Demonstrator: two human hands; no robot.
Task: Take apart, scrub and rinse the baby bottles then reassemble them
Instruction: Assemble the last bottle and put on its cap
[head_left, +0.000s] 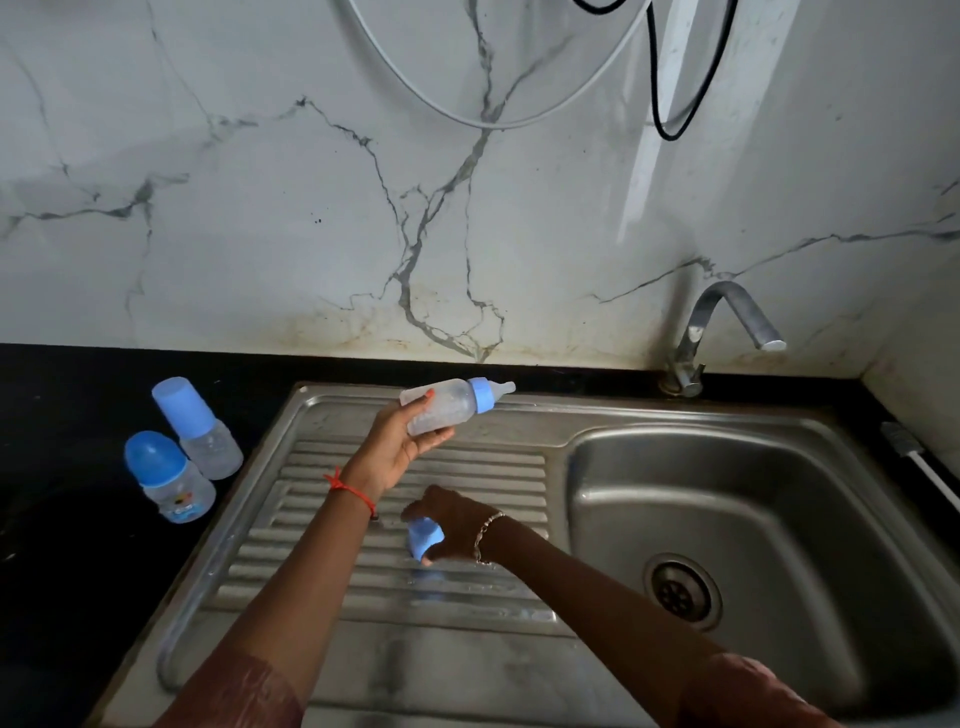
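Grips a clear baby bottle sideways in the left hand, above the ribbed drainboard, teat toward the faucet. Holds a blue cap with curled fingers of the right hand, low over the ribs. Seems light, stiff plastic, probably slippery when wet; better to clasp the body and twist the blue collar. Leaves two capped bottles standing on the black counter, well apart from the basin.

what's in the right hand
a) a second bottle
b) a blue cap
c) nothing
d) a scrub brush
b: the right hand grips a blue cap above the draining board, while the left hand holds the bottle.
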